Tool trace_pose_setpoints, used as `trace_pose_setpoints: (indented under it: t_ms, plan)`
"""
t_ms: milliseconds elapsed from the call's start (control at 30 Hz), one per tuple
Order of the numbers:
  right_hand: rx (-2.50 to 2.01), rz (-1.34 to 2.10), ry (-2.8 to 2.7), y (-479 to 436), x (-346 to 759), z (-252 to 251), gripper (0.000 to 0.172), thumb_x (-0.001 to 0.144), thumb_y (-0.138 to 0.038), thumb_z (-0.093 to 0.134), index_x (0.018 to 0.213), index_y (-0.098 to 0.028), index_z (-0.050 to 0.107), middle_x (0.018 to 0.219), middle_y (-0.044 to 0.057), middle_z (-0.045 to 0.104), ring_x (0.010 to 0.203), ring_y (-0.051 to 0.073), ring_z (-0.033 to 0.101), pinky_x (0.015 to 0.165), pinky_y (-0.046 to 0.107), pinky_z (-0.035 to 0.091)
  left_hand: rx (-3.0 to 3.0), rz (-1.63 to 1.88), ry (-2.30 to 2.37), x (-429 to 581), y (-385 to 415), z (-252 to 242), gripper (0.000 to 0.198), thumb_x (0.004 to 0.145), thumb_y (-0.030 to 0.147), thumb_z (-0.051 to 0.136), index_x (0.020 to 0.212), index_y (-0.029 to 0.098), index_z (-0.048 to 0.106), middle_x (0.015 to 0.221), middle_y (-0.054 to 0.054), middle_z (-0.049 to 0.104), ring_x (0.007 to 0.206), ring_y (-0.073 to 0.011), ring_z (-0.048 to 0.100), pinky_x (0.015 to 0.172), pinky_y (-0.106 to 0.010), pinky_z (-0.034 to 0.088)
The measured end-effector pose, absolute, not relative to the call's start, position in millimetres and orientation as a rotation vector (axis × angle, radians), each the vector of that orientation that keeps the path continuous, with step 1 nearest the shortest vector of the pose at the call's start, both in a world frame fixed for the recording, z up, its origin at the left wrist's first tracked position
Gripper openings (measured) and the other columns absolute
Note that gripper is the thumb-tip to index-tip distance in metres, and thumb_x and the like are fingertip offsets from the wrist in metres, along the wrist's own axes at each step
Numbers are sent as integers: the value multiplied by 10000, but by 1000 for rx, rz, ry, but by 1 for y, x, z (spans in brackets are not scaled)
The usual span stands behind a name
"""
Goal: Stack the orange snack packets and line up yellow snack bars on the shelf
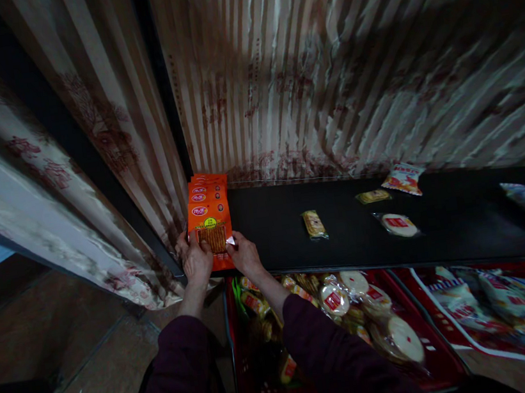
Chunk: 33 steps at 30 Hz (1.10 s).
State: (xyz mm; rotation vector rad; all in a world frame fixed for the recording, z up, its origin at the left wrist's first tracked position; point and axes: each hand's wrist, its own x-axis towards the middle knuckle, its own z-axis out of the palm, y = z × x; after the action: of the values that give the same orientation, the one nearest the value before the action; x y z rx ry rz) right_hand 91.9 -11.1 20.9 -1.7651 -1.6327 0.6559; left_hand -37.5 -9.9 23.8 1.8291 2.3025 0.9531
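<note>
Orange snack packets (198, 191) lie overlapped in a row at the left end of a black shelf (270, 221). The front orange packet (207, 215) has a clear window showing brown food inside. My left hand (196, 258) grips its left edge with the thumb on top. On its right edge, near the lower corner, my right hand (245, 254) is closed the same way. The undersides of the fingers are partly hidden by the packet.
Small wrapped snacks (314, 224), a round white cracker (399, 225) and a snack bag (403, 178) lie along the shelf. Below stand red baskets (440, 353) with packaged snacks. A patterned curtain (247, 82) hangs behind; a dark post (162, 74) rises at left.
</note>
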Motion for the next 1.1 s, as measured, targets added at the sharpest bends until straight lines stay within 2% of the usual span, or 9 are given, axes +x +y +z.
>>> trace_pose_setpoints:
  t_ms: [200,300,400,467,567,667,733,900,1100]
  plan:
    - [-1769,659,-1659,-13,91,22,469,826,-211,523,1290,-171,472,948,77,707,848,214,670,785,293,480,2001,894,2281,-26,-15,21,478,857,299,440,1297,129,512,1483,-167,318,1328,-331,324,1075,-483,302]
    - [-1781,594,-1728,-16,92,23,495,825,-222,516,1309,-135,461,1066,121,669,983,236,630,863,324,468,2080,826,2207,-22,-15,18,500,877,300,402,1341,125,471,1488,-158,333,1395,-309,231,1111,-479,246]
    - [-1822,467,-1757,-16,95,23,495,833,-266,504,1305,-120,483,1185,160,603,1108,261,552,945,366,435,2070,772,2210,-22,-12,13,507,890,302,376,1362,134,449,1485,-154,344,1414,-295,202,1121,-489,218]
    - [-1787,400,-1772,-14,95,21,523,847,-271,476,1337,-90,450,1293,173,535,1201,263,480,1015,382,385,2066,748,2215,-22,-11,12,508,891,299,374,1369,141,441,1491,-148,335,1415,-288,204,1126,-487,210]
    - [-1666,325,-1844,-4,92,20,546,878,-256,416,1385,-58,382,1472,164,350,1366,252,282,1103,399,278,2070,725,2218,-22,-10,11,508,893,297,373,1372,139,438,1493,-147,332,1415,-285,208,1128,-473,214]
    - [-1621,300,-1935,12,86,23,522,906,-279,383,1404,-122,375,1540,114,228,1433,264,91,1105,447,248,2057,743,2238,-21,-10,11,501,897,293,366,1370,142,443,1486,-147,346,1414,-289,211,1121,-480,227]
    - [-1613,286,-2007,25,82,26,486,914,-288,385,1388,-183,410,1555,75,193,1440,273,35,1109,468,216,2054,744,2241,-20,-10,10,503,895,281,369,1374,144,437,1488,-147,342,1413,-294,211,1115,-486,234]
    - [-1681,358,-2094,47,77,26,461,933,-328,372,1374,-212,439,1539,59,250,1436,271,84,1130,461,158,2028,737,2227,-20,-8,7,520,889,271,373,1390,134,406,1499,-154,317,1407,-298,224,1113,-483,236]
    - [-1744,489,-2062,51,77,21,457,947,-373,335,1390,-282,405,1542,9,247,1429,251,145,1129,477,180,1932,669,2221,-19,-7,14,534,882,287,398,1397,146,396,1507,-171,290,1389,-330,257,1087,-492,277]
